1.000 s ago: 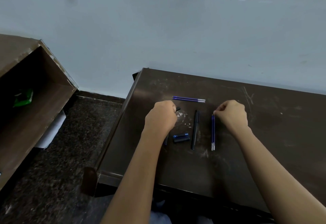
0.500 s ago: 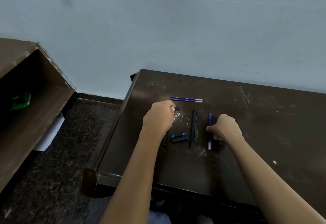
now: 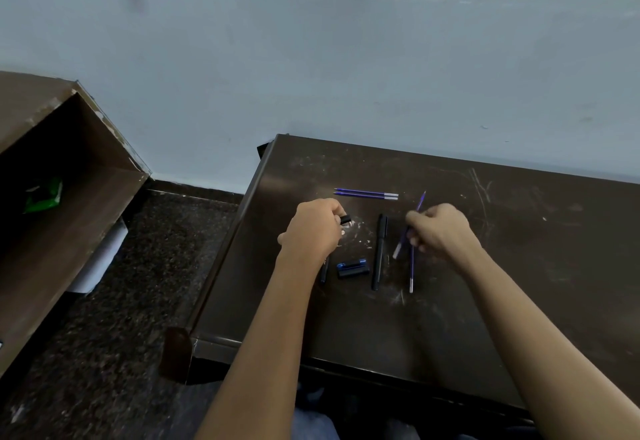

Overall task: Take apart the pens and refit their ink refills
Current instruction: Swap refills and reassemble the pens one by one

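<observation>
My left hand (image 3: 311, 228) is closed around a black pen barrel (image 3: 345, 220); one end pokes out past my fingers and the other shows below my wrist. My right hand (image 3: 440, 228) pinches a blue ink refill (image 3: 420, 202) that is tilted above the table, tip pointing up and away. A second blue refill (image 3: 411, 271) lies on the table just below that hand. Between my hands lies a whole black pen (image 3: 380, 252), with a short blue-and-black pen part (image 3: 352, 268) to its left. Two more blue refills (image 3: 365, 193) lie side by side farther back.
Everything sits on a scratched dark brown table (image 3: 485, 318) standing against a pale wall. Its left edge drops to a dark speckled floor (image 3: 121, 318). A brown open shelf unit (image 3: 69, 180) stands at the left with a green item (image 3: 43, 193) inside.
My right hand has picked a blue refill up off the table and tilted it upward; another refill stays lying there. My left hand has kept hold of the black barrel.
</observation>
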Motion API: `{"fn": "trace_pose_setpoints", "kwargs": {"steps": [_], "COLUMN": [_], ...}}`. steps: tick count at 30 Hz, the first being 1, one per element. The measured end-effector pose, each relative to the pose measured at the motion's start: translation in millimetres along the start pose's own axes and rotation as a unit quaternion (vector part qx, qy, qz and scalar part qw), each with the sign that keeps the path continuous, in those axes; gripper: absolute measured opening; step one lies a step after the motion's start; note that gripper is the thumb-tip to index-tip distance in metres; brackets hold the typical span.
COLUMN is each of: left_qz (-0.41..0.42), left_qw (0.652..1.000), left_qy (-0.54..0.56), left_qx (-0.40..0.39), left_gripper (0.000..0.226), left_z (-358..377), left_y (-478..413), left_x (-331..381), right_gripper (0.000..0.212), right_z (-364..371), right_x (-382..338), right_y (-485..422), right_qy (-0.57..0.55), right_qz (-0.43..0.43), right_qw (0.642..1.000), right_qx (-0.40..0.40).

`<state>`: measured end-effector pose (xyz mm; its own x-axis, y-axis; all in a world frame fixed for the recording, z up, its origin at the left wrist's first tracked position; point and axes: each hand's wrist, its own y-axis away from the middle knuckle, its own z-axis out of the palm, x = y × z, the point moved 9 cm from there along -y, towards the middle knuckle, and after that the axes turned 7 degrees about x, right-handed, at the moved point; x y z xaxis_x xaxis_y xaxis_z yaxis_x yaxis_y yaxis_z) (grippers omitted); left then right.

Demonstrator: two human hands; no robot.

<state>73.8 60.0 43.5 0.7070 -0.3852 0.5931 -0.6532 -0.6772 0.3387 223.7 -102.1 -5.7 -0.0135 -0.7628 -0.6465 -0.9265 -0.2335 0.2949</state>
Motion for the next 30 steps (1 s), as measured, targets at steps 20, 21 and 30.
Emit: {"fn": "trace_pose_setpoints", "kwargs": {"steps": [20,21,30], "left_qz": [0.016,0.028,0.062], "left_qw": [0.999,0.999,0.996], "left_qy": [0.022,0.024,0.054], "left_qx": [-0.047,-0.032,0.032], "left_gripper": [0.03,0.029,0.02], "left_z": [2.0,1.0,-5.7], "left_y": [-3.4,-3.0,-5.3], "left_x": [8.8,9.4,1.9], "right_gripper": [0.013,0.013,0.019], "right_z": [9.1,11.8,57.4], "right_x": [-58.0,-58.1,-61.5], "right_y": [51.6,52.1,57.8], "right_qy": [-0.366,-0.348,0.024], "right_qz": [-0.107,-0.115,-0.25], "right_qw": [0.924,0.93,0.966], "right_qx": [0.008,0.006,-0.059]}}
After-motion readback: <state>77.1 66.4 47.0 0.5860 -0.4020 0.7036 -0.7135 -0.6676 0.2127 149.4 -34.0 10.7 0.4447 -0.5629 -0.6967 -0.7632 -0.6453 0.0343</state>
